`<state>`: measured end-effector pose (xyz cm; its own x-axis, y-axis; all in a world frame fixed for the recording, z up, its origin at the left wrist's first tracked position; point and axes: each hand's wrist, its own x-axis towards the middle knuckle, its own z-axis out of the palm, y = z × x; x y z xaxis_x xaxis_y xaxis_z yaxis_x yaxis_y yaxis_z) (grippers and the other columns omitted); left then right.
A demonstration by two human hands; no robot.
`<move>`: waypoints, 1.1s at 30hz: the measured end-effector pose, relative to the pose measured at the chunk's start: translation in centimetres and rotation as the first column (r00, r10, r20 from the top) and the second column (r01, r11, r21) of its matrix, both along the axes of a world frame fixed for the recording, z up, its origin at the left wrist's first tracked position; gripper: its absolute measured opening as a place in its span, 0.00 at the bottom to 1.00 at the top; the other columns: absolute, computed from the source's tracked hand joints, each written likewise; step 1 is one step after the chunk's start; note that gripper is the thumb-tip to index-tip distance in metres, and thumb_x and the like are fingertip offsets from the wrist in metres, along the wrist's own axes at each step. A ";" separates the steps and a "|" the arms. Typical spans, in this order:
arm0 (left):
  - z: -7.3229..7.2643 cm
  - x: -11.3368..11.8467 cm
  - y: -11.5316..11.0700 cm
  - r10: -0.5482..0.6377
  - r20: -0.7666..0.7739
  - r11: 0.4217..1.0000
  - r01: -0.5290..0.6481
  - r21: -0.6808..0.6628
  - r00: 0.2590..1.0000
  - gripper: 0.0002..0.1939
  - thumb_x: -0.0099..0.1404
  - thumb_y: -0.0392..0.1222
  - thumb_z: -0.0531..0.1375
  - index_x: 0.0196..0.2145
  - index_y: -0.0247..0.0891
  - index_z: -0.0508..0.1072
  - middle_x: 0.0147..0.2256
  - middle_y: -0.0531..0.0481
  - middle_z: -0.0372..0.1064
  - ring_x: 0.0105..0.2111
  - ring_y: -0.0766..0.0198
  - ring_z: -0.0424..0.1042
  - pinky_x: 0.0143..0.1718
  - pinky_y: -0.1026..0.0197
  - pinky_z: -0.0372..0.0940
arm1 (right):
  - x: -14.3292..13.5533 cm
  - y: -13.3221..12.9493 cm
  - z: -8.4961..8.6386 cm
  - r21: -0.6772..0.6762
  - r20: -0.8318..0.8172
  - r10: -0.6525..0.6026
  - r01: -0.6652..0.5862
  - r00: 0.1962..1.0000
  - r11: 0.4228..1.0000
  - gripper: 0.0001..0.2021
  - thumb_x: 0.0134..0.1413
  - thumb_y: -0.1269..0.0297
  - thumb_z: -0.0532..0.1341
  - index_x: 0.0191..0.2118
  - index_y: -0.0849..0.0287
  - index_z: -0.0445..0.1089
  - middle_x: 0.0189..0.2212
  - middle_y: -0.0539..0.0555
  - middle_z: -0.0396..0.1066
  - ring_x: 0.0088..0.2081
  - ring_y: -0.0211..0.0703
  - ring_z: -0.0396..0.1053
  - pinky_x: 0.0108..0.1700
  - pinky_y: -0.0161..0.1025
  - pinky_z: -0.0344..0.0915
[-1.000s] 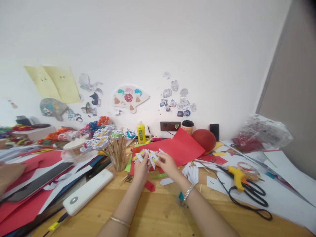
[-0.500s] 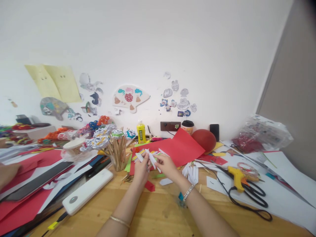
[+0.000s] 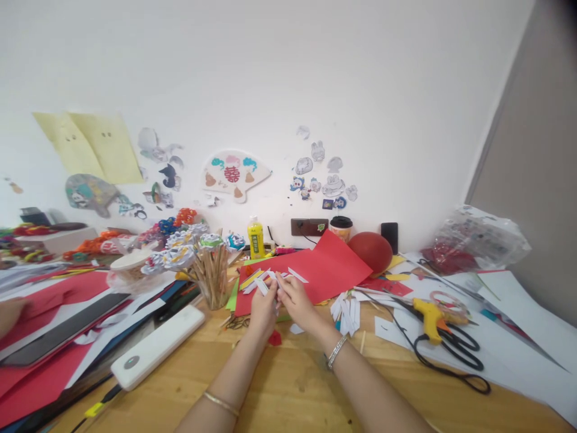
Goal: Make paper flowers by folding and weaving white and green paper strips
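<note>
The left hand and right hand pinched folded white paper between close-set fingertips near the red sheet's left end, its visible strip slanting away leftward, nearer the left thumb.

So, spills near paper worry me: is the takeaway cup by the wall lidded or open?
Lidded: a black lid sits on top of the upright cup, behind the red sheet.

Folded paper partly hidden by fingers; another person's hand cut off at left edge, blurred; cup's base hidden.
</note>
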<state>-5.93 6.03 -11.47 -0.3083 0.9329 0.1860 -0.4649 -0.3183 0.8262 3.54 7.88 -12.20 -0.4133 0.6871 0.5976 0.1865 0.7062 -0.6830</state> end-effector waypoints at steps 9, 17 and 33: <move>1.3 -1.2 -0.3 0.035 -0.114 0.999 -0.038 -0.026 0.993 0.15 0.45 0.47 0.64 0.25 0.35 0.65 0.11 0.61 0.55 0.11 0.75 0.51 0.12 0.71 0.43 | 0.9 1.0 0.8 -0.028 0.093 -0.034 0.037 0.995 0.999 0.21 0.59 0.65 0.46 0.58 0.53 0.50 0.45 0.55 0.63 0.46 0.40 0.61 0.49 0.39 0.57; 0.8 -3.2 0.6 0.151 -0.121 0.985 -0.160 -0.067 0.981 0.15 0.47 0.49 0.61 0.26 0.34 0.68 0.11 0.59 0.56 0.11 0.75 0.50 0.12 0.71 0.40 | 4.0 2.7 -1.4 -0.079 0.427 -0.074 0.119 0.901 0.990 0.07 0.30 0.78 0.64 0.19 0.58 0.72 0.18 0.47 0.68 0.23 0.36 0.62 0.27 0.31 0.56; 1.3 -2.0 0.0 0.103 -0.256 0.994 -0.109 -0.011 0.961 0.16 0.49 0.51 0.60 0.30 0.36 0.68 0.10 0.60 0.56 0.09 0.73 0.51 0.10 0.71 0.42 | 2.2 1.8 2.4 -0.087 0.039 -0.120 0.123 0.992 0.989 0.14 0.46 0.73 0.58 0.41 0.59 0.70 0.27 0.50 0.68 0.28 0.37 0.65 0.31 0.33 0.62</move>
<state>-7.93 5.98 -10.14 -0.3513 0.9027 0.2485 -0.2029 -0.3325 0.9210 5.74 9.70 -9.77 -0.3423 0.7833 0.5189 0.2912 0.6135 -0.7341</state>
